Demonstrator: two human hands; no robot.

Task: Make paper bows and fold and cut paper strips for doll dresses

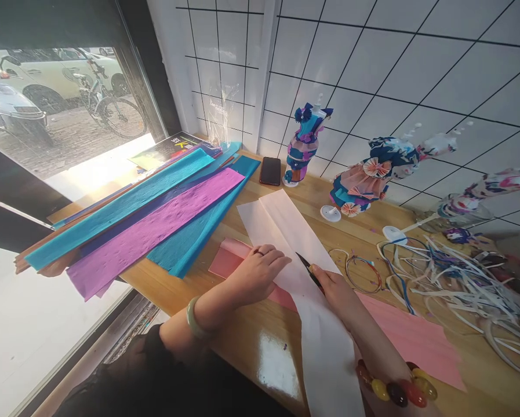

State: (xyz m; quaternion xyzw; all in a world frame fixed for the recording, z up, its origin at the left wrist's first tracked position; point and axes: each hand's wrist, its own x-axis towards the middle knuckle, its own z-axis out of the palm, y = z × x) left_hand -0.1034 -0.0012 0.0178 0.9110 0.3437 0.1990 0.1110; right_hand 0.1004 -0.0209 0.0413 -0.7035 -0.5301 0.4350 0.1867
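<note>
A long strip of white crepe paper [329, 341] runs across the wooden table toward me, with a fold along its far part. My left hand [260, 271] has its fingers bent together at the strip's left edge, pinching the paper. In my right hand [338, 292] is a pair of dark scissors [311, 271], its pointed blades lying over the white paper and its handles hidden by my fingers. Pink crepe paper [229, 259] lies under the white strip on the left, and a longer pink sheet [410, 333] stretches out on the right.
Turquoise [120, 208] and purple crepe strips [155, 234] overlap at the left, some past the table edge. A phone [271, 171] lies near the wall. Small dressed mannequins [303, 145] stand along the back. Tangled white strips [451, 289] cover the right side.
</note>
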